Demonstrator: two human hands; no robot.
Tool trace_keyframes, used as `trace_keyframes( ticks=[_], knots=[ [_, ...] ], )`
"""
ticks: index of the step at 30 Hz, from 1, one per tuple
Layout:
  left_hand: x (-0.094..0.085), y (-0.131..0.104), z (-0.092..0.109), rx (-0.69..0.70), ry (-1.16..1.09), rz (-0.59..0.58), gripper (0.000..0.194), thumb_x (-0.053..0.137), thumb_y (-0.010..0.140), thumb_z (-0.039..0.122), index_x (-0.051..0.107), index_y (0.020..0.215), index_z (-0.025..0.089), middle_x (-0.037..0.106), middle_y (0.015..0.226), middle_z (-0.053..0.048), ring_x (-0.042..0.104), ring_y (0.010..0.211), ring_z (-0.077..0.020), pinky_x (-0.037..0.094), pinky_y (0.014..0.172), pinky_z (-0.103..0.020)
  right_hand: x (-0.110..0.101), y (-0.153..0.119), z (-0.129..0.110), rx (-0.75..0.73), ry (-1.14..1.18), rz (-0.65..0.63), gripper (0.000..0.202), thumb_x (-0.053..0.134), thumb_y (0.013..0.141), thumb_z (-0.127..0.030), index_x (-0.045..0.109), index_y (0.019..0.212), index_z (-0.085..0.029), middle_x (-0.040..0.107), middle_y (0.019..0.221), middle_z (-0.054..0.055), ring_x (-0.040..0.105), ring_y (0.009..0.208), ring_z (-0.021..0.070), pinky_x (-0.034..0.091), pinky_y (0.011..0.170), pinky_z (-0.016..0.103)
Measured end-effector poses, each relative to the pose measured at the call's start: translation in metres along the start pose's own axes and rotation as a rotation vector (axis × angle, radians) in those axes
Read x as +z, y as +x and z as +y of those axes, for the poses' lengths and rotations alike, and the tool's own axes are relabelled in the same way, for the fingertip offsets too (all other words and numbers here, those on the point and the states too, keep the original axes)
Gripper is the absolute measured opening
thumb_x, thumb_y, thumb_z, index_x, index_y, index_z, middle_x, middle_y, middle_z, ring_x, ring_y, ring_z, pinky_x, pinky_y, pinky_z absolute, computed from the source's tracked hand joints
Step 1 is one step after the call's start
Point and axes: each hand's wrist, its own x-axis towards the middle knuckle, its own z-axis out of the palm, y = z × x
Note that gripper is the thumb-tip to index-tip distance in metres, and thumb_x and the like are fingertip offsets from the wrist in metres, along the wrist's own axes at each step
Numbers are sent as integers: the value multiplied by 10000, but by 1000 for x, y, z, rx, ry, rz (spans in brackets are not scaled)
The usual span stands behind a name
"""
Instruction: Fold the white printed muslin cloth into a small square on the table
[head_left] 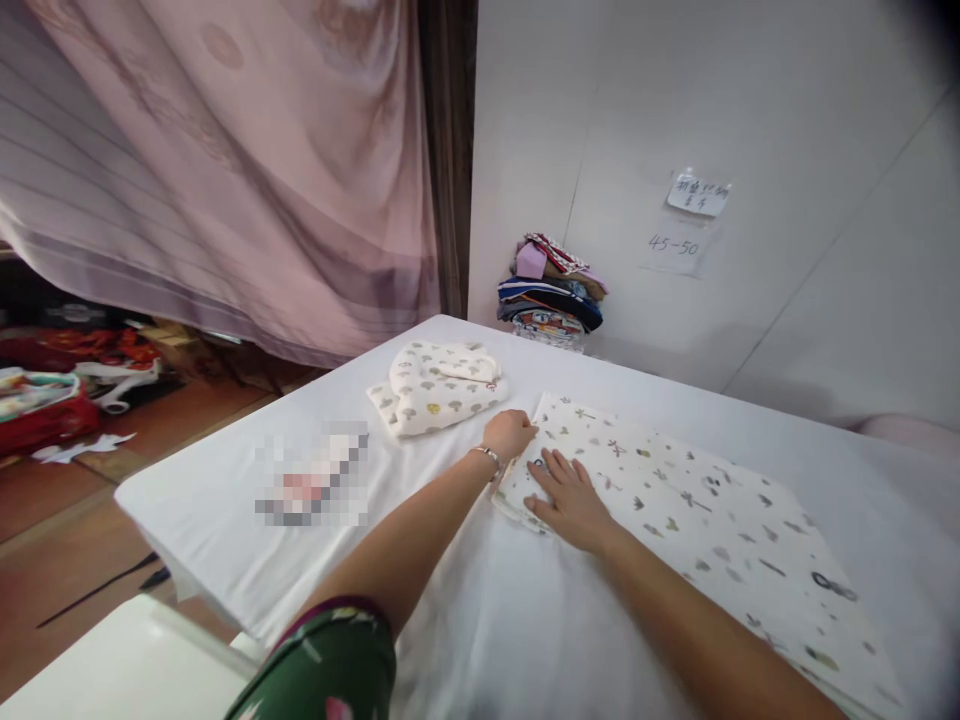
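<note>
A white cloth (697, 510) printed with small leaves and palm trees lies folded flat on the white-covered table (480, 610). At its left short edge my left hand (508, 436), with a bracelet at the wrist, has its fingers closed on the cloth's edge. My right hand (571, 500) rests palm down on the same cloth, fingers spread, just right of the left hand. Beyond my left hand sits a folded cream cloth (446, 392) with a grey mushroom-like print, apart from both hands.
A blurred-out flat object (315, 482) lies on the table's left part. A stack of folded fabrics (553, 290) stands behind the far edge, by a wall with paper notes (675, 245). A pink curtain (330, 180) hangs left; a white stool-like surface (120, 665) is at lower left.
</note>
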Motion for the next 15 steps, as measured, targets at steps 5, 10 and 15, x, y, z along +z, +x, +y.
trace_keyframes(
  ticks=[5,10,15],
  knots=[
    [25,40,13,-87,-29,-4,275,510,774,411,642,848,181,681,912,-83,614,875,-205,429,705,-274,1,0,0,-7,12,16,617,227,877,-593,248,1416,-294,45,1514,30,-22,1380,215,-5,1087,449],
    [36,52,14,-125,-38,26,265,553,749,399,620,868,172,675,915,-90,618,869,-205,425,694,-266,2,0,2,-23,34,32,616,220,881,-588,247,1418,-287,41,1512,29,-15,1380,216,-2,1088,455],
    [35,54,4,-127,-15,58,189,514,788,365,611,821,206,674,889,-56,611,846,-182,416,701,-263,2,0,2,-26,61,33,603,231,887,-569,251,1418,-285,50,1511,19,-5,1380,223,-8,1091,455]
  ],
)
